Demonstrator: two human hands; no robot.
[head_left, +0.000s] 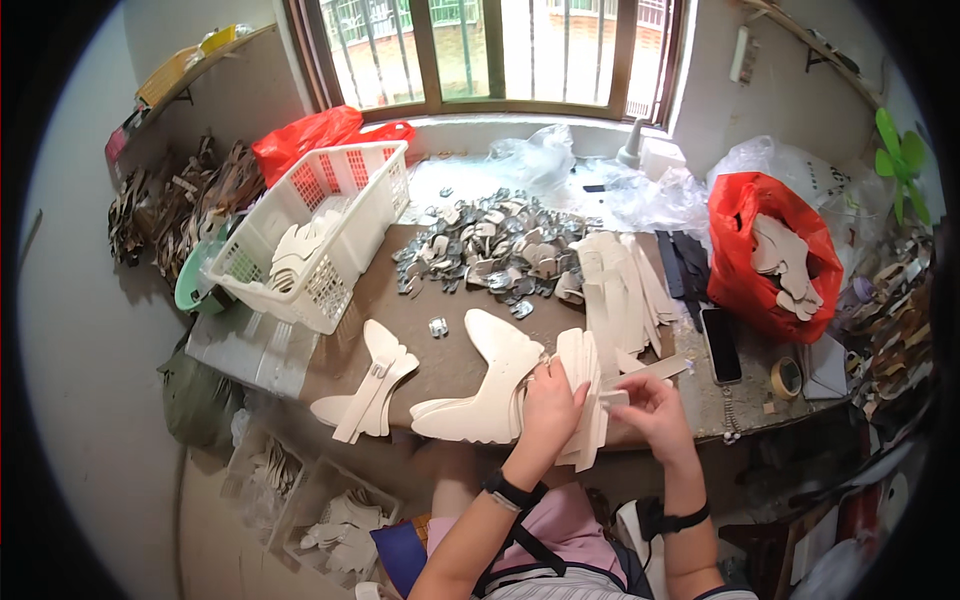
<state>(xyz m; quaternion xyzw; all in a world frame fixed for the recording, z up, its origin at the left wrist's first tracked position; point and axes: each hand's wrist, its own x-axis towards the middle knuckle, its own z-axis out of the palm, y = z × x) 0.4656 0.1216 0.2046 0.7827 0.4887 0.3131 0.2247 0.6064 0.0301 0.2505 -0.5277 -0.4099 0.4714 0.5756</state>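
Observation:
My left hand is closed on a bundle of flat cream strips at the front edge of the table. Just right of it, my right hand pinches the end of a short cream strip that reaches toward the bundle. A stack of curved cream cut pieces, shaped like shoe uppers, lies beside my left hand. Farther left is a smaller stack of similar pieces with a buckled strap across it. A single metal buckle sits between the stacks and the pile behind.
Behind lie a heap of metal buckles and more cream strips. A white basket stands left, a red bag of cut pieces right. Near it are a phone, a tape roll and a green fan.

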